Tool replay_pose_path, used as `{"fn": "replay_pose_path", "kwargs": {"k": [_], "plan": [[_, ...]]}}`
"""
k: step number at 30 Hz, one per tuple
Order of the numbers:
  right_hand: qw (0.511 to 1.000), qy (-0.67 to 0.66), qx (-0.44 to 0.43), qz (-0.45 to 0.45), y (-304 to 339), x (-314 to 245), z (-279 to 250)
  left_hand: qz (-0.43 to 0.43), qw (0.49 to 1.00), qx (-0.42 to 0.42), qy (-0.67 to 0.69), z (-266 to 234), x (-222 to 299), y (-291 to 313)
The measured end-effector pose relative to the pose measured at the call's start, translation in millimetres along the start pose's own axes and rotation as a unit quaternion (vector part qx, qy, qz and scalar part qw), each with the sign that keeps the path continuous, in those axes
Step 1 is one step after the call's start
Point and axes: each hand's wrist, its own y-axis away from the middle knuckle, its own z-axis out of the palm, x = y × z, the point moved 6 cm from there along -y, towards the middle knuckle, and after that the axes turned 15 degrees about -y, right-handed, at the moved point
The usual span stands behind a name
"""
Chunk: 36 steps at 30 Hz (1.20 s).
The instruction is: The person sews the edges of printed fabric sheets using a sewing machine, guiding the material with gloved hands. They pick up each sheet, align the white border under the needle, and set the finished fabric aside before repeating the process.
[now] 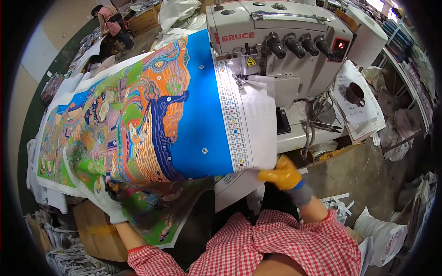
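Observation:
A large printed cross-stitch canvas [198, 119], with a blue area, multicoloured figures and a white border, spreads across the table at left. Its right border, with a column of small symbols, runs under the presser area of a white overlock sewing machine [285, 60]. My right hand [282, 175], in an orange-yellow glove, is closed on the near white edge of the canvas, below the machine. At lower left, my left hand [99, 198], in a white glove, lies against the canvas with its fingers stretched out along the print. Part of the canvas hangs in a fold beside that hand.
A brown mug [355, 94] stands on papers [357, 115] right of the machine. Scissors [324, 125] lie on the machine's bed. A cardboard box [99, 230] sits below my left arm, and a white bundle [380, 234] at lower right. Another person [113, 26] bends over at far left.

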Motion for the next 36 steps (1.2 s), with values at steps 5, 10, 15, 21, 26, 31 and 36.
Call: {"fn": "replay_pose_path", "kwargs": {"k": [5,10,15,21,26,31,36], "plan": [[0.982,0.062,0.165,0.070,19.6,86.6,0.6,-0.010,0.997,-0.068,0.043,10.4,-5.7,2.4],[0.988,-0.005,0.150,0.028,8.5,67.4,-0.3,-0.023,0.986,0.032,0.161,13.4,1.3,7.6],[0.986,0.091,-0.128,-0.047,57.5,-72.8,67.5,-0.263,0.839,-0.010,0.475,5.3,24.4,-0.4],[0.987,0.020,-0.154,0.031,77.3,-47.5,75.2,-0.236,0.905,-0.041,0.351,43.3,32.5,-13.8],[0.988,0.122,-0.091,0.012,84.9,-9.2,59.5,-0.143,0.865,0.113,0.468,4.6,87.9,-4.7],[0.969,0.237,-0.075,0.007,83.3,-14.1,56.2,-0.371,0.634,-0.155,0.660,21.4,119.3,8.1],[0.967,0.216,-0.133,-0.004,92.0,-69.4,56.0,-0.209,0.849,-0.054,0.483,-56.0,93.8,11.4]]}}
